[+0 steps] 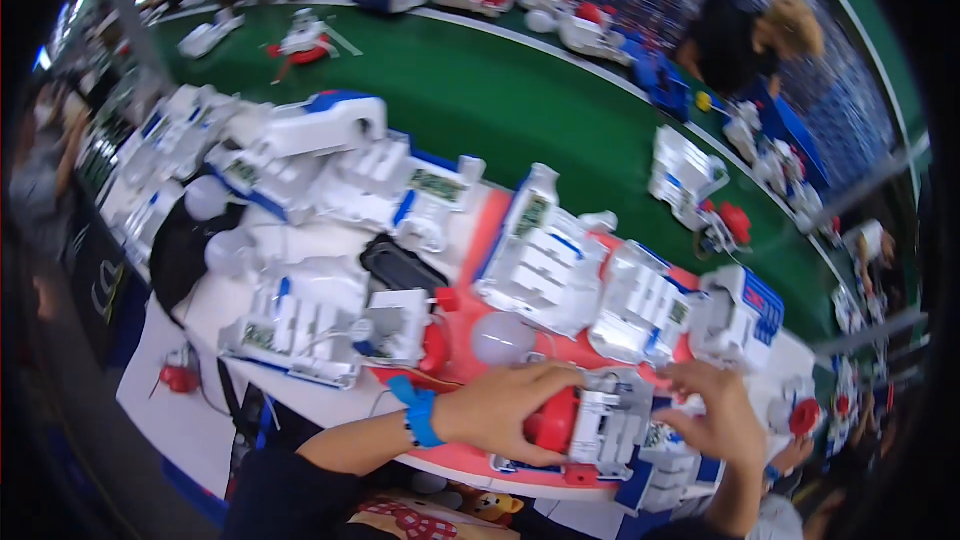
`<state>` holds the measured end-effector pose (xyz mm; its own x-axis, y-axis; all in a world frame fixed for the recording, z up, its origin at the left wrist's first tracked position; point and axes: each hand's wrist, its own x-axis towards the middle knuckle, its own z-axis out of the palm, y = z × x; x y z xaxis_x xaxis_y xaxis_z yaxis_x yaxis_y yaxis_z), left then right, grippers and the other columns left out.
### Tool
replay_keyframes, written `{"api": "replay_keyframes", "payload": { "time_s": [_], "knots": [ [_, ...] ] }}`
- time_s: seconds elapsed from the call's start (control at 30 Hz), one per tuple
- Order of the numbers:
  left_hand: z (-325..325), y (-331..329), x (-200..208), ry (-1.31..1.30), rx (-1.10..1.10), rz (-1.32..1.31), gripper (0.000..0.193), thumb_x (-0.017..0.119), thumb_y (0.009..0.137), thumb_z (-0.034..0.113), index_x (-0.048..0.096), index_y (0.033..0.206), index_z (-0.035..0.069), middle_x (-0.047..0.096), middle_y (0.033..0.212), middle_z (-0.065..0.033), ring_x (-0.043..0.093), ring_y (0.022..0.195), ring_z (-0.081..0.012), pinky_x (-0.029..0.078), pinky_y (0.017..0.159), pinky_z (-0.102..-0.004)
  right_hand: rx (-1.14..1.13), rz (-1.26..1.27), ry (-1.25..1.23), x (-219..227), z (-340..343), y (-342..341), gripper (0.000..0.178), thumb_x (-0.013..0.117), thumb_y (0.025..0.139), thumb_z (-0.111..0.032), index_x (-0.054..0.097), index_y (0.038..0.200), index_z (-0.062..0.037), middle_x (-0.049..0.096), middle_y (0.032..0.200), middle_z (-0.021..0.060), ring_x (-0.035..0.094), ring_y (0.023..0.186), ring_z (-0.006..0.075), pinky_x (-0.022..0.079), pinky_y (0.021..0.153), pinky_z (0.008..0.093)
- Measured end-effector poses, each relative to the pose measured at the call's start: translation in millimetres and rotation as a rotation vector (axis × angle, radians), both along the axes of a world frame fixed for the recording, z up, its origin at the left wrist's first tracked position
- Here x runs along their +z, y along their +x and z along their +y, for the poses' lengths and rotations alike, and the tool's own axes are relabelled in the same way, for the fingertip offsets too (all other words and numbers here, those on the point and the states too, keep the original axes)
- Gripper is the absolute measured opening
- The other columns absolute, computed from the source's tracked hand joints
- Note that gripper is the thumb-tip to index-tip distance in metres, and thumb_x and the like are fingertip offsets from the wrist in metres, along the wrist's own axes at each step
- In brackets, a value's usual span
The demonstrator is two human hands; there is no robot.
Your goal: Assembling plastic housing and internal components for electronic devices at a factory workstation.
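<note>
Near the front edge of the table, my left hand (515,408) is wrapped round the red round part (552,420) of a white plastic assembly (603,425) with slots. A blue band circles my left wrist. Just right of that assembly, my right hand (718,418) has its thumb and fingers apart, with nothing visible between them. Below the right hand lies a white and blue housing (668,475), partly hidden by the hand. Behind my left hand sits a translucent white dome (502,338).
White housings (545,270) with green boards crowd the table, along with a black tray (400,265) and a second white-and-red assembly (400,330). Beyond runs a green conveyor belt (450,70) carrying parts. A co-worker (755,40) is on its far side.
</note>
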<state>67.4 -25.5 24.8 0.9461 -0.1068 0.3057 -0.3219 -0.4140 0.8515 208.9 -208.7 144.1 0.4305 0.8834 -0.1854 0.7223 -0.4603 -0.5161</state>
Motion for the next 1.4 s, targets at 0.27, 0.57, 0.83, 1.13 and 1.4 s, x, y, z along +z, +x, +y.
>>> {"api": "replay_keyframes", "payload": {
  "time_s": [0.27, 0.57, 0.83, 1.13, 1.4],
  "knots": [
    [6.5, 3.6, 13.6, 0.015, 0.034, 0.073, 0.074, 0.07, 0.057, 0.037, 0.035, 0.113, 0.001, 0.047, 0.104, -0.0178, 0.048, 0.096, -0.0327, 0.04, 0.078, -0.0363, -0.032, -0.24, 0.217, -40.8, -13.4, -62.0, 0.054, 0.067, 0.06, -0.012, 0.046, 0.108, 0.0013, 0.045, 0.114, 0.0194, 0.046, 0.099, 0.035, 0.037, 0.083, 0.0371],
    [9.6, 7.6, -0.3, 0.159, 0.175, -0.171, 0.076, 0.07, 0.059, 0.038, 0.035, 0.115, 0.001, 0.043, 0.111, -0.0207, 0.045, 0.101, -0.0347, 0.039, 0.082, -0.0364, -0.424, -0.381, 0.84, -131.5, -32.1, -161.3, 0.018, 0.053, 0.063, 0.007, 0.055, 0.081, 0.0045, 0.058, 0.08, 0.0174, 0.057, 0.065, 0.0268, 0.047, 0.061, 0.0307],
    [5.0, -25.3, 3.2, 0.25, 0.321, -0.185, 0.074, 0.069, 0.06, 0.035, 0.037, 0.116, 0.0, 0.042, 0.117, -0.0191, 0.045, 0.105, -0.0295, 0.043, 0.078, -0.0328, -0.484, -0.333, 0.63, -155.6, -36.4, -170.5, 0.028, 0.061, 0.063, 0.003, 0.056, 0.09, -0.0005, 0.055, 0.099, 0.014, 0.058, 0.075, 0.0257, 0.048, 0.062, 0.0283],
    [11.0, -80.3, -17.0, 0.15, 0.519, -0.393, 0.049, 0.052, 0.072, 0.02, 0.04, 0.112, -0.004, 0.047, 0.109, -0.019, 0.051, 0.095, -0.0262, 0.048, 0.065, -0.0284, -0.212, -0.405, 0.254, -151.9, -17.8, -145.0, 0.031, 0.049, 0.065, -0.003, 0.052, 0.095, -0.0016, 0.051, 0.094, 0.0094, 0.055, 0.063, 0.0226, 0.046, 0.054, 0.0299],
    [-4.2, -108.6, -55.9, 0.094, 0.474, -0.279, 0.049, 0.052, 0.066, 0.004, 0.039, 0.113, -0.002, 0.047, 0.109, -0.0211, 0.047, 0.101, -0.0304, 0.048, 0.068, -0.0306, -0.197, -0.592, 0.456, -177.9, -12.2, -137.2, 0.013, 0.05, 0.063, -0.008, 0.046, 0.075, -0.0028, 0.044, 0.074, 0.0068, 0.051, 0.052, 0.0163, 0.043, 0.043, 0.0266]
  ]
}}
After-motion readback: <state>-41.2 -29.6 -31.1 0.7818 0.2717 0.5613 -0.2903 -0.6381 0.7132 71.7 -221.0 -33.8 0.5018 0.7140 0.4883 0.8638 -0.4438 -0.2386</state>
